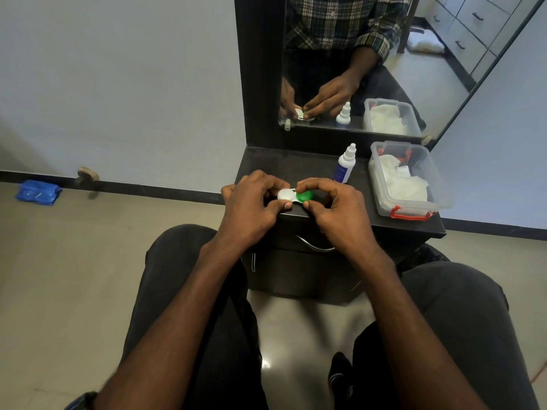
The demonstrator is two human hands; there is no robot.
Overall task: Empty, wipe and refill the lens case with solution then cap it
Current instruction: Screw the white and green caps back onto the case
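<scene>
Head cam, looking down: one lens case (pixel 294 195) sits at the front edge of the dark counter (pixel 296 161), with two caps on it, one white (pixel 285 194) and one green (pixel 305 196). Left hand (pixel 251 202) pinches the white end, right hand (pixel 337 208) has fingertips on the green cap. One solution bottle (pixel 344 164) stands further back, and one clear plastic box (pixel 410 179) with crumpled tissue (pixel 396 179) fills the right edge.

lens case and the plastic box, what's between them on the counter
In the head view, only the dropper bottle stands partly between the lens case and the plastic box, set farther back. Otherwise it is bare black counter.
</scene>
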